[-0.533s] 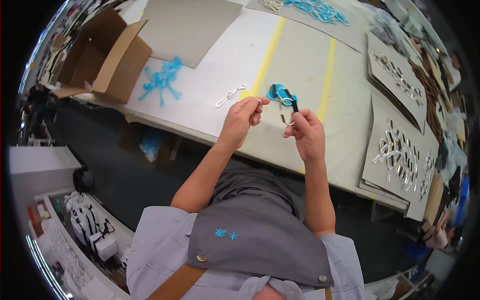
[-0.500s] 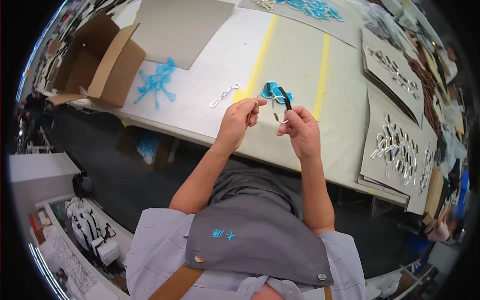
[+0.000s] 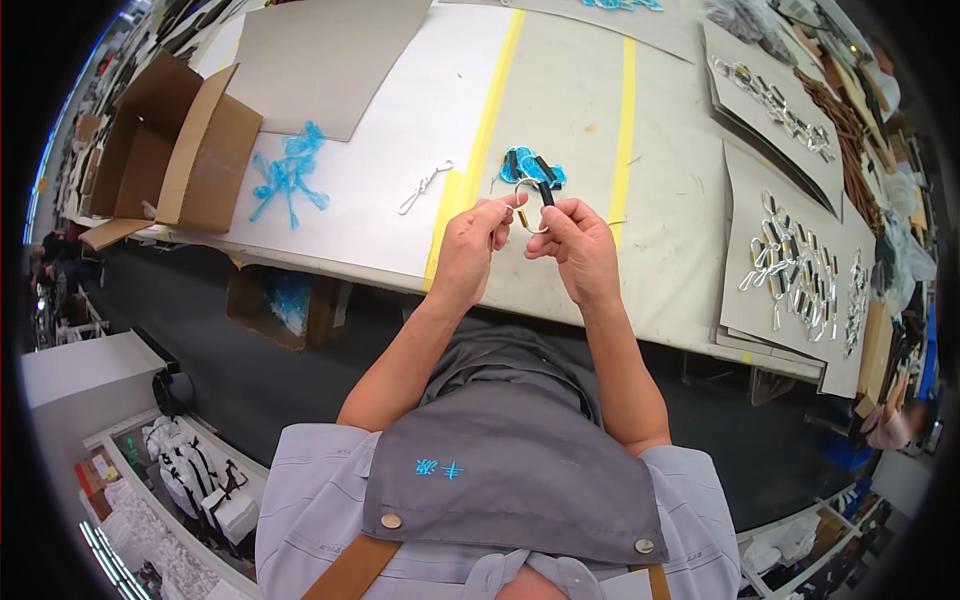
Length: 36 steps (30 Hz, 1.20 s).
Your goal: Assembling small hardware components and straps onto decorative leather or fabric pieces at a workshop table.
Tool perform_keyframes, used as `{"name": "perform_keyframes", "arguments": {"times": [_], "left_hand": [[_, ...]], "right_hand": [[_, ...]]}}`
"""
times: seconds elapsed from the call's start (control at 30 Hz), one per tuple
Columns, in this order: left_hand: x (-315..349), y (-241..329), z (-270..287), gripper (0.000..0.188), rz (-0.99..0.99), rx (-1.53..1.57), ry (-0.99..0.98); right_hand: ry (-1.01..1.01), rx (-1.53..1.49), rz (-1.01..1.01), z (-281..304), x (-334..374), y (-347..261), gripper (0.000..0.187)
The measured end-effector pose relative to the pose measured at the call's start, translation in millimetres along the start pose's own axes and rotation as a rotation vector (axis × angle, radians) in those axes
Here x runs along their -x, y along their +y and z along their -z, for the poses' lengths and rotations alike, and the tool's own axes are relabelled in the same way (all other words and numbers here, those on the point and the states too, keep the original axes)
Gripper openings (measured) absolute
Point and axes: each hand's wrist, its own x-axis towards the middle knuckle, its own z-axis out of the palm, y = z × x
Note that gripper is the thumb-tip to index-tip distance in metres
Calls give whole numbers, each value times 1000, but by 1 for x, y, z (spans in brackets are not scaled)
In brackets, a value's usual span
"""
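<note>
The shiny ring is between your two hands, above the table. Your right hand pinches it, with a black piece at its right. Your left hand has thumb and finger close together by the ring's left side; I can't tell what they grip. Just past the ring is a blue bundle. Left of the ring are a white clip and, farther out, a brown box.

Crumpled blue plastic lies — loosely spread — beside an open cardboard box.
</note>
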Motion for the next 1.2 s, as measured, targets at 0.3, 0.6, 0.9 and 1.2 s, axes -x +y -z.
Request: {"name": "perform_keyframes", "arguments": {"times": [0.3,0.6,0.9,1.2], "left_hand": [[0,-10,-4,30,-28,-5,-31],[-4,-9,-6,32,82,117,-142],[-2,-14,6,18,56,-134,-202],[-4,-25,9,15,9,-217,-191]], "right_hand": [[27,9,48,-3,1,9,10],[53,31,122,-4,1,2,10],[-17,131,60,18,16,0,10],[-54,427,161,20,23,1,10]]}}
